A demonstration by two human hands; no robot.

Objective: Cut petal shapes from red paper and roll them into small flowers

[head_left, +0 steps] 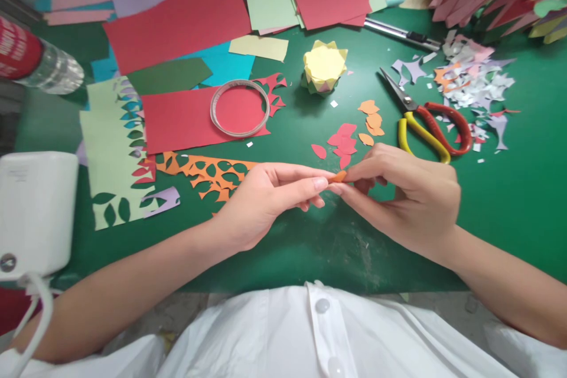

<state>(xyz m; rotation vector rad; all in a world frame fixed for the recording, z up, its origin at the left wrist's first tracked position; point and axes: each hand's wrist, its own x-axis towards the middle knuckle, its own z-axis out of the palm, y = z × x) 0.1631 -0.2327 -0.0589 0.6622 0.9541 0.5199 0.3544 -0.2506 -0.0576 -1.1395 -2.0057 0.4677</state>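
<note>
Between my two hands is a small orange paper petal (pixel 338 177), held in the air over the green table. My left hand (pixel 274 192) pinches its left end between thumb and forefinger. The thumb and forefinger of my right hand (pixel 401 195) close on its right end. Just beyond my fingers lie several loose red paper petals (pixel 344 140) and orange paper petals (pixel 372 118). Farther back stands a yellow paper flower (pixel 325 68) with pointed layered petals. Scissors (pixel 425 118) with red and yellow handles rest open beyond my right hand.
On the left are a cut orange sheet (pixel 212 172), a pale green sheet (pixel 108 156), a tape roll (pixel 240 108) on red paper, a white device (pixel 38 212) and a bottle (pixel 57 68). A utility knife (pixel 401 33) and paper scraps (pixel 481 80) lie at the back right.
</note>
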